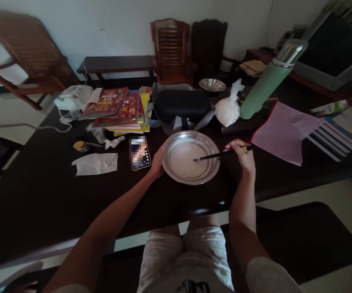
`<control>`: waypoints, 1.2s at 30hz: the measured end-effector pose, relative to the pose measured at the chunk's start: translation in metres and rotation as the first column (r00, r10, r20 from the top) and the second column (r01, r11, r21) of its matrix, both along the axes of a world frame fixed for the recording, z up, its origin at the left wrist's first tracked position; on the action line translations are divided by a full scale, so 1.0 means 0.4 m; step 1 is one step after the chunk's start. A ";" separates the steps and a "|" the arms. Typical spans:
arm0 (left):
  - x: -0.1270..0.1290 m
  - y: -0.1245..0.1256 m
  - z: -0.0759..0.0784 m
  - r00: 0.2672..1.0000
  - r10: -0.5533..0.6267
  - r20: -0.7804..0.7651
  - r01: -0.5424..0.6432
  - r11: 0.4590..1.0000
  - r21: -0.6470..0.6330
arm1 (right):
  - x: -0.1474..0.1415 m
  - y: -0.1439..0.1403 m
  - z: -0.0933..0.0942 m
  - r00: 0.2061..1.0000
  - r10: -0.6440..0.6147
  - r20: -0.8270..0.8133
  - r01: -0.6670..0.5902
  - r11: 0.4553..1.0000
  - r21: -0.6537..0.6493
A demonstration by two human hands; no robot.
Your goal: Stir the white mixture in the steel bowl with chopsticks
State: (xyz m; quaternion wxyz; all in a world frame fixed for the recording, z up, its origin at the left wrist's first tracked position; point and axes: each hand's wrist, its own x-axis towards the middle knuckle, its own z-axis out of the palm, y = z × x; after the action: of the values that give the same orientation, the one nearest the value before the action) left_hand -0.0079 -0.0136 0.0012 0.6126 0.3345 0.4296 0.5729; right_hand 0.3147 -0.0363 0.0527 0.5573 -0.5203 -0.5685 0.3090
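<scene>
A shallow round stainless-steel basin point(191, 179) sits on the dark table in front of me, with a whitish layer covering its bottom. My left hand point(157, 162) grips the basin's left rim, its fingers partly hidden by the metal. In my right hand point(241, 154) are black chopsticks point(217, 155) with gold bands near the back end. They reach over the right rim, and their tips are in the white contents. Left of my left hand lies a phone point(140, 153) with a lit screen. A knotted plastic bag of white powder point(227, 110) stands behind the basin.
A black case point(182, 102) lies behind the basin, beside stacked red books point(111, 103). A green thermos point(263, 87) and a pink mesh pouch point(286, 132) are to the right. White paper point(96, 164) and a small jar point(81, 146) lie left; another metal bowl point(212, 84) sits farther back.
</scene>
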 end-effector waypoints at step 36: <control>0.004 -0.002 0.008 1.000 0.005 0.023 -0.005 1.000 -0.016 | -0.020 -0.024 -0.025 0.979 0.187 0.086 -0.187 0.982 -0.015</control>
State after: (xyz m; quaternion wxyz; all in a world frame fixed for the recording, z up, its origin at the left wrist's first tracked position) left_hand -0.0064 -0.0145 0.0045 0.6189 0.3219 0.4277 0.5748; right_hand 0.3068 -0.0459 0.0428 0.4988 -0.4793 -0.6376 0.3389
